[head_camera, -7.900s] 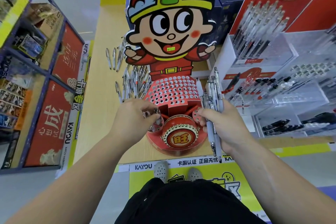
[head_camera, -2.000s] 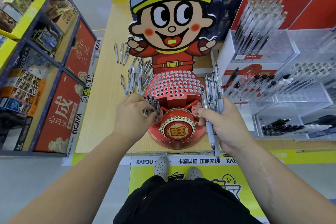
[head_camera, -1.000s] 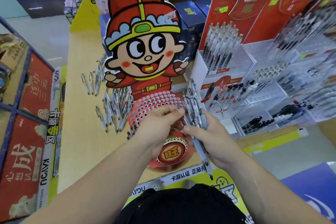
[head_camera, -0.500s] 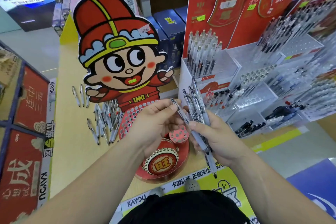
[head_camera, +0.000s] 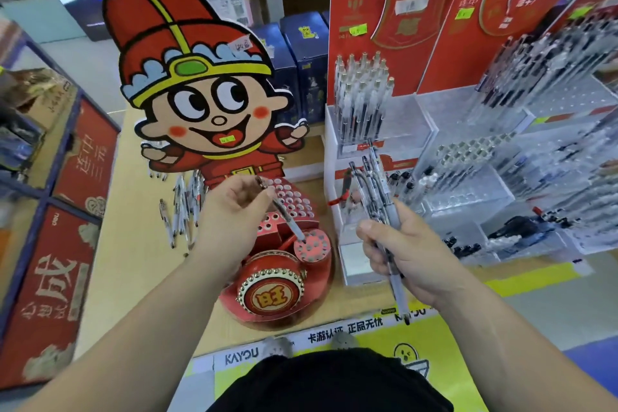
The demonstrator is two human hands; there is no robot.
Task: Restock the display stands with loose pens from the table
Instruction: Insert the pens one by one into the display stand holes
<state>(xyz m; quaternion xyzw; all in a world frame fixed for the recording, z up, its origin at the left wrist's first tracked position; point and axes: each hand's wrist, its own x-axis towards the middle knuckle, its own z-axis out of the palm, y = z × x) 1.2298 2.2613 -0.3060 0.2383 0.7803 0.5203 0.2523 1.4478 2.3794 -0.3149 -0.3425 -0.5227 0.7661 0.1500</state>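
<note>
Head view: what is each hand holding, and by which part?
Left hand pinches one clear grey pen near its upper, clip end. Right hand grips a bundle of similar pens around their middles.

Bright, even indoor light; wide-angle bending at edges, motion blur right and left.

My one view is head-worn, facing forward and down. The table (head_camera: 133,254) sits close, just below it.

Bare forearms (head_camera: 140,321); black garment (head_camera: 331,381) at waist; pale perforated clogs (head_camera: 279,346) on feet.
</note>
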